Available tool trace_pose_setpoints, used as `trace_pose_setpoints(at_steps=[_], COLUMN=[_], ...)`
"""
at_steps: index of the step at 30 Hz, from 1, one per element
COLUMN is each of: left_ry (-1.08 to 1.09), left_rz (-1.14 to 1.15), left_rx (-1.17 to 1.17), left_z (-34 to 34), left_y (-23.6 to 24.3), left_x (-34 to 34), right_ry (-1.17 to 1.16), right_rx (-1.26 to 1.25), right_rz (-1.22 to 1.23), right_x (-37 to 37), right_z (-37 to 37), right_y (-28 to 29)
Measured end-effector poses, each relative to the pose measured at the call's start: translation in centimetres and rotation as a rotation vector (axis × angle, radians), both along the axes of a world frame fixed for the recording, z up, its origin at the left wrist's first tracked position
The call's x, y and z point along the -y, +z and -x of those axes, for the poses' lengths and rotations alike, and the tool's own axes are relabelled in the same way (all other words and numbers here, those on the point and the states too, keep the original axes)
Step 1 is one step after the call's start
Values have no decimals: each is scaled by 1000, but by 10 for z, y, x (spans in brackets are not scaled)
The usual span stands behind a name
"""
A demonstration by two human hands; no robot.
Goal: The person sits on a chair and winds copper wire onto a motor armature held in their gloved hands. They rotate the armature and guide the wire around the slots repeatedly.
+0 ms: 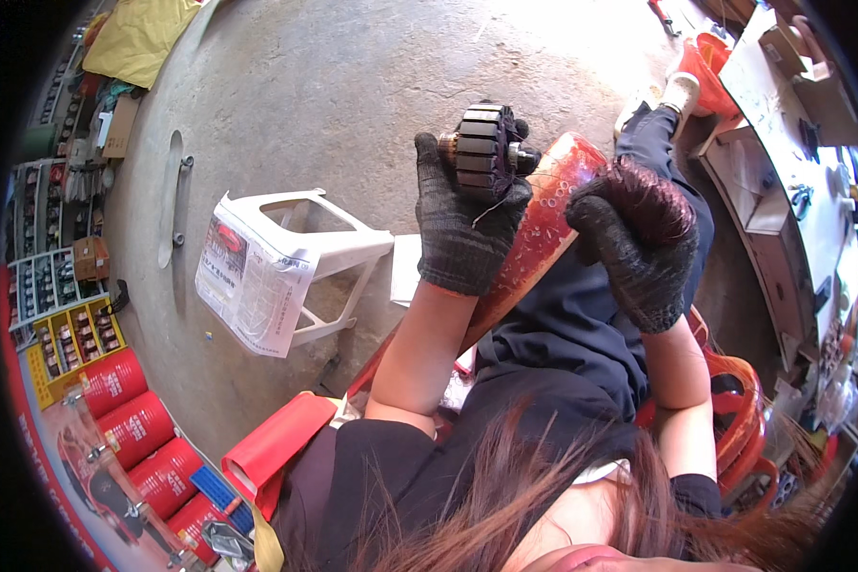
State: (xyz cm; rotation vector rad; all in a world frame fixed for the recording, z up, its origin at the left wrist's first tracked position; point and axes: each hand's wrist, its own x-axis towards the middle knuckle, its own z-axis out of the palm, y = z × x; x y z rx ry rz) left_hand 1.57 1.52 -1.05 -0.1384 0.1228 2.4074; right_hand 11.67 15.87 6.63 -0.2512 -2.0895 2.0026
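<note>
My gloved left hand (462, 234) is closed on a motor armature (484, 151), a cylinder of dark laminated segments with a metal shaft, held up in the upper middle. My gloved right hand (629, 257) grips a bundle of fine reddish-brown copper wire (653, 191) to the right, its thumb across the near side. Thin strands show between the hands. A worn red, plank-like piece (553, 195) runs diagonally behind and below the left hand, over my dark trousers, and part of it is hidden by that hand and forearm.
A white plastic stool (338, 253) with printed paper on it stands left. Parts racks (52, 243), a yellow tray (76, 343) and red cylinders (129, 424) line the left side. A cluttered bench (772, 105) curves along the right, near an orange bin (705, 71).
</note>
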Motion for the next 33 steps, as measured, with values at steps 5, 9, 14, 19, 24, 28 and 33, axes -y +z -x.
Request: trace_pose_setpoints(at_steps=[5, 9, 14, 19, 24, 28, 33], left_ry=[97, 199, 393, 450, 490, 525, 561], left_rz=[252, 339, 618, 676, 768, 902, 946], left_rx=[42, -159, -381, -557, -711, -820, -870], left_z=[-2, 2, -8, -13, -15, -15, -21], left_y=[12, 6, 14, 15, 16, 15, 24], left_x=[-2, 5, -10, -13, -13, -13, -17], right_ry=[-169, -239, -248, -153, -138, -138, -161], right_rx=[-168, -209, -173, -106, -92, -87, -79], right_rz=[153, 120, 223, 215, 178, 166, 157], right_x=[-16, -34, -26, -20, -10, -8, -8], right_z=[-4, -3, -1, 5, 13, 17, 19], right_y=[-2, 0, -4, -5, -6, -6, -11])
